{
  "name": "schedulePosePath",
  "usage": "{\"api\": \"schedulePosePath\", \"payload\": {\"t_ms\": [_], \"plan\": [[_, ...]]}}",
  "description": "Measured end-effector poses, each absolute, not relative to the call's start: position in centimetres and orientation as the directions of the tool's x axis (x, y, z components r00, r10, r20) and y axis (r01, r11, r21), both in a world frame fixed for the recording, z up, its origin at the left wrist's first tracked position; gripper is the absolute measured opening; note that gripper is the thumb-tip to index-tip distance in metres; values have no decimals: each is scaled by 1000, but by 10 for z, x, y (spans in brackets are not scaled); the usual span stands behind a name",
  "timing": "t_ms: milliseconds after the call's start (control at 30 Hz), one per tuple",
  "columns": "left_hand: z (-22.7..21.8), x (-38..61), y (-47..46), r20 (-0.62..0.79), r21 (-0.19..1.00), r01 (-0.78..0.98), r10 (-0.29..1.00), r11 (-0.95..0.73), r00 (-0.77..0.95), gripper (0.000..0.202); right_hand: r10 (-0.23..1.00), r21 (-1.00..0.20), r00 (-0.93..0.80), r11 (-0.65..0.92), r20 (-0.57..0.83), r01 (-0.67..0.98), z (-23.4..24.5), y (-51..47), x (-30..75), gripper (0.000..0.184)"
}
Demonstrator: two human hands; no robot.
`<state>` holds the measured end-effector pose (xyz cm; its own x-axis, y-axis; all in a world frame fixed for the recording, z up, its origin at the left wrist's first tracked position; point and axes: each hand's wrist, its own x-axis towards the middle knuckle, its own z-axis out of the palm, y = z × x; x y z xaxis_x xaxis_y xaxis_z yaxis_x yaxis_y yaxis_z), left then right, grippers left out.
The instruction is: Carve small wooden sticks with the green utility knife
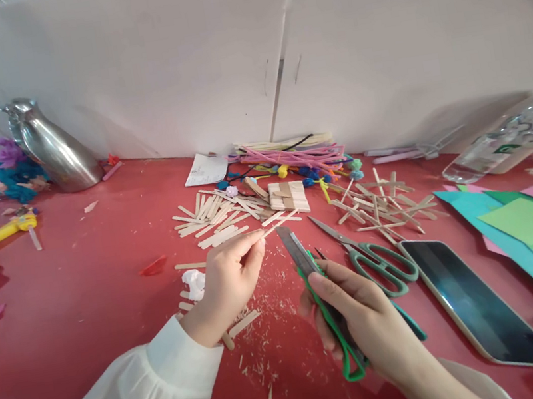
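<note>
White sleeve (140, 395) reaching in from the lower left of the frame, a person works at a red table (114, 230). The left hand (231, 279), left of center, is closed, thumb and fingertips pinching a thin wooden stick (273, 226) that points toward the middle of the frame. The right hand (361, 319), lower right of center, is wrapped around a green-edged knife (305, 262), its blade angled up and left toward the stick; whether the two touch cannot be told. Pale shavings (258, 369) litter the table between and below the hands. Scissors (383, 268) lie just beside the right hand, with a phone (479, 300) at lower right and colored paper (532, 218) at the right edge. Loose sticks (218, 210) spread above the left hand, next to a bound bundle (289, 197); a crisscrossed pile (383, 204) sits right of center. Pink stems (290, 154) lie along the wall (124, 67). A steel flask (59, 148) stands at upper left, a clear bottle (514, 136) at upper right.
</note>
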<state>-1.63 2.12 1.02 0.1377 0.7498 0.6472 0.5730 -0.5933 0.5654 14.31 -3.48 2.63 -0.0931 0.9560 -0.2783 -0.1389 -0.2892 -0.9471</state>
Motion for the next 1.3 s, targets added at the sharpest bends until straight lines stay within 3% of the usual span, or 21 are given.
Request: {"api": "schedulePosePath", "payload": {"t_ms": [300, 533, 733, 867, 967, 1033, 1167, 1300], "plan": [[8, -19, 24, 770, 359, 608, 593, -709, 236, 20, 901, -893, -220, -414, -374, -175, 30, -34, 148, 31], [9, -16, 23, 645, 541, 578, 742, -611, 181, 21, 951, -951, -103, -301, -292, -76, 25, -35, 144, 33], [10, -15, 22, 601, 586, 569, 780, -577, 172, 22, 888, -895, -220, -434, -404, -107, 25, -31, 151, 34], [11, -17, 23, 549, 662, 533, 825, -527, 134, 21, 897, -912, -218, -405, -385, -58, 27, -32, 154, 32], [12, -18, 24, 468, 748, 482, 878, -456, 102, 22, 977, -967, -51, -198, -209, 158, 26, -34, 154, 30], [13, -19, 24, 438, 781, 451, 894, -431, 94, 22, 999, -918, 41, -17, 0, 397, 23, -36, 154, 26], [15, -18, 23, 413, 803, 443, 908, -398, 67, 19, 938, -610, 28, 202, 346, 767, 18, -37, 157, 27], [15, -18, 22, 383, 813, 447, 921, -375, 75, 21, 873, -357, -44, 244, 486, 902, 16, -37, 158, 31]]}}
